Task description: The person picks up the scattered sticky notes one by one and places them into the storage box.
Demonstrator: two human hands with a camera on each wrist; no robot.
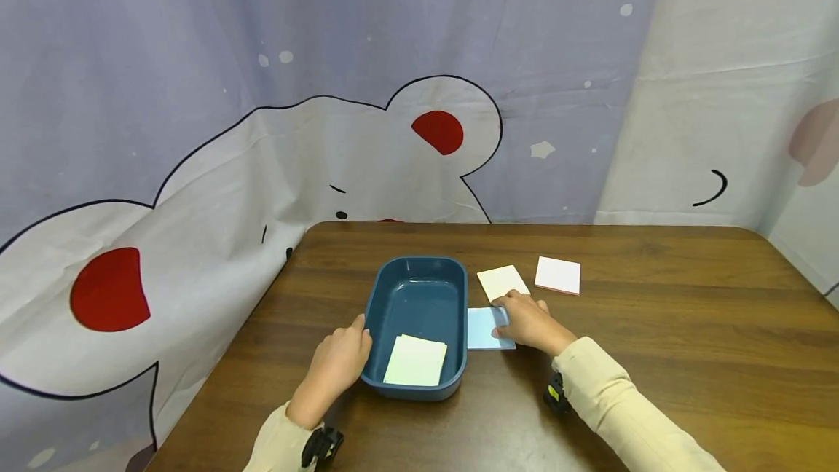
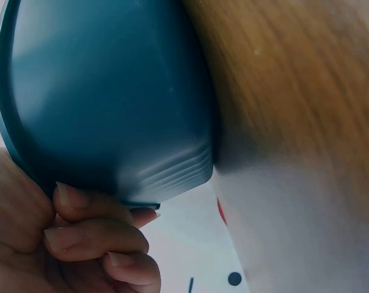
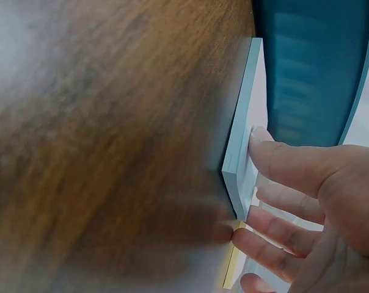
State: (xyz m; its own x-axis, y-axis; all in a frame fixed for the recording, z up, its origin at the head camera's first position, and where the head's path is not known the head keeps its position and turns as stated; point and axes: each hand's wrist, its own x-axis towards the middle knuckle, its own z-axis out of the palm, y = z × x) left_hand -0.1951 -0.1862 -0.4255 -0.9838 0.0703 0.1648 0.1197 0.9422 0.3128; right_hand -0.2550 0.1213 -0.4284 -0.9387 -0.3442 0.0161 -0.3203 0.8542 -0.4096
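Notepad (image 1: 483,328), pale blue: on table (image 1: 688,326) beside teal bin (image 1: 416,308); likely light, firm, best pinched by opposite edges; right hand (image 1: 532,323) spread wide, thumb touching pad; left hand (image 1: 336,360) at bin's rim, grip unclear

Left hand (image 1: 336,359) – curled, right hand (image 1: 529,322) – spread

Blue notepad (image 1: 482,329) flat beside teal tray (image 1: 422,304)
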